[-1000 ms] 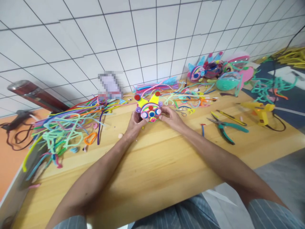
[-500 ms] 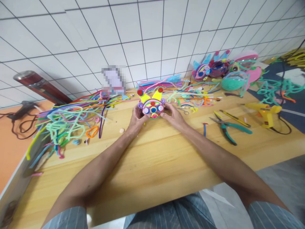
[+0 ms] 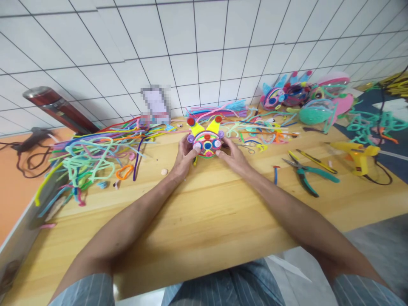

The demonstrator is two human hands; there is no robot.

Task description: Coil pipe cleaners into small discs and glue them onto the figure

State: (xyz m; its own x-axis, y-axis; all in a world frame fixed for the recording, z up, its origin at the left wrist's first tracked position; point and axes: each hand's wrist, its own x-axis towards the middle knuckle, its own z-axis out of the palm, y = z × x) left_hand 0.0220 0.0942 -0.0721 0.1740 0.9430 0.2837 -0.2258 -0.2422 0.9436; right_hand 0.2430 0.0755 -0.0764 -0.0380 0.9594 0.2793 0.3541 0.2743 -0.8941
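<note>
Pipe-cleaner craft: a round, many-coloured mask (image 3: pixel 206 142) with two yellow ears stands between both hands at the far middle of the wooden table (image 3: pixel 204 221), close to the tiled wall (image 3: pixel 178 46). The left hand (image 3: pixel 184 156) cups its left edge, fingers curled round the rim and thumb toward the front. The right hand (image 3: pixel 232 155) closes on the right edge in the same way, fingertips touching the rim. So both hands grip the mask, one on each side, neither clearly nearer; it lies straight ahead of the person, past the outstretched forearms. The mask's face is turned toward the camera, its ears pointing up and away toward the wall, so its upright axis runs from the table surface to the wall side. Whether its lower edge rests on the table or is lifted just clear cannot be told.

Left of the hands lies a big heap of loose pipe cleaners (image 3: pixel 92 157), well apart from the left hand. Right of the right hand lie pliers (image 3: pixel 304 174) with green handles, and farther right a yellow glue gun (image 3: pixel 355 155). More finished masks (image 3: pixel 296 95) sit at the back right by the wall.
</note>
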